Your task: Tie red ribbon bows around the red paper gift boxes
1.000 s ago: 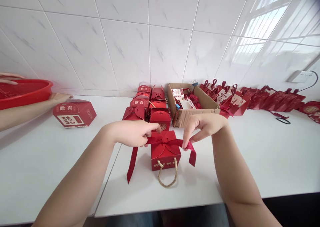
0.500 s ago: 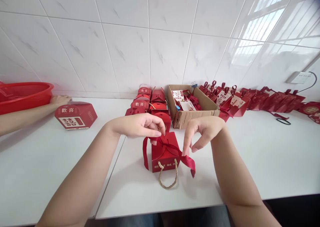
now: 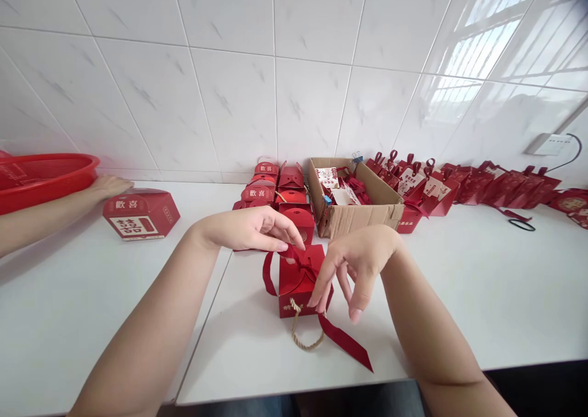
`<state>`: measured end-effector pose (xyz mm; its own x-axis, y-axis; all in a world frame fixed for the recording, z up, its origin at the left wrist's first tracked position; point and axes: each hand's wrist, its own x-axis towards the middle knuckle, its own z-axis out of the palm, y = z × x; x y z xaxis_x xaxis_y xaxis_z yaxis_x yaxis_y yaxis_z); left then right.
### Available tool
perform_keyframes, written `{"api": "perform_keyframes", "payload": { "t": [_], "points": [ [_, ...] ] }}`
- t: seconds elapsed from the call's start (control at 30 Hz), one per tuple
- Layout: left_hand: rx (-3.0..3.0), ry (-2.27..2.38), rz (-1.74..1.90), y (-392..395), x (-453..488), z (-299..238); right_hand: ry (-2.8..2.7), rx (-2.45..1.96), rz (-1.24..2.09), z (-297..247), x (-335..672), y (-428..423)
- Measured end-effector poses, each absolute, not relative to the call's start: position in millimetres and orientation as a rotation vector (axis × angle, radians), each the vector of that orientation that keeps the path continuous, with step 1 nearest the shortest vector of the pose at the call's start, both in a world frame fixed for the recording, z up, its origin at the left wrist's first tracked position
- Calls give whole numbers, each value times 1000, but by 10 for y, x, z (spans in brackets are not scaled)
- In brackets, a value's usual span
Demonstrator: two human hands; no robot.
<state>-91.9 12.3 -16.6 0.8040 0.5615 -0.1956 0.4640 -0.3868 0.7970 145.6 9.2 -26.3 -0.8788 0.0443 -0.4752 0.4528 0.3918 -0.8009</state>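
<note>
Where the work area ends at the back, a marble-patterned tile wall rises behind the white tabletop, which has a seam on my left side. At the far left sits a red plastic basin. Against the wall on the right stand the red gift bags with loop tops, packed closely in a line. Left of them sits an open cardboard box containing printed cards and red material. Left of that box, red gift boxes stand in two columns running toward me. A larger red gift box with a white character panel stands on the left half of the surface; another person's hand rests just behind it, next to the basin.

My left hand is over the rear left of the workpiece; my right hand is at its front right. The workpiece — a small red gift box with interlocking top flaps — stands upright directly before me, between both hands. Across its top runs a dark red ribbon. Left grip: ribbon pinched between thumb and a finger tucked beneath. Right grip: thumb spread away from the fingers — I cannot tell whether the fingers hold the ribbon, whose tail emerges below them and slants toward me. The twisted rope handle hangs forward from the front face.
</note>
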Motion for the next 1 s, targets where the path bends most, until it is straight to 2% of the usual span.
{"api": "perform_keyframes", "payload": {
  "t": [0.23,0.53,0.83,1.0],
  "points": [
    [2080,798,159,78,-960,-107,2354,638,-1318,-219,1503,-30],
    [2073,788,231,47,-975,-64,2626,761,-894,-330,1376,-80],
    [2055,879,313,42,-887,-139,2994,492,-1009,-319,1432,-48],
    [2087,969,439,67,-876,-167,3082,529,-1107,-319,1473,0]
  ]
}}
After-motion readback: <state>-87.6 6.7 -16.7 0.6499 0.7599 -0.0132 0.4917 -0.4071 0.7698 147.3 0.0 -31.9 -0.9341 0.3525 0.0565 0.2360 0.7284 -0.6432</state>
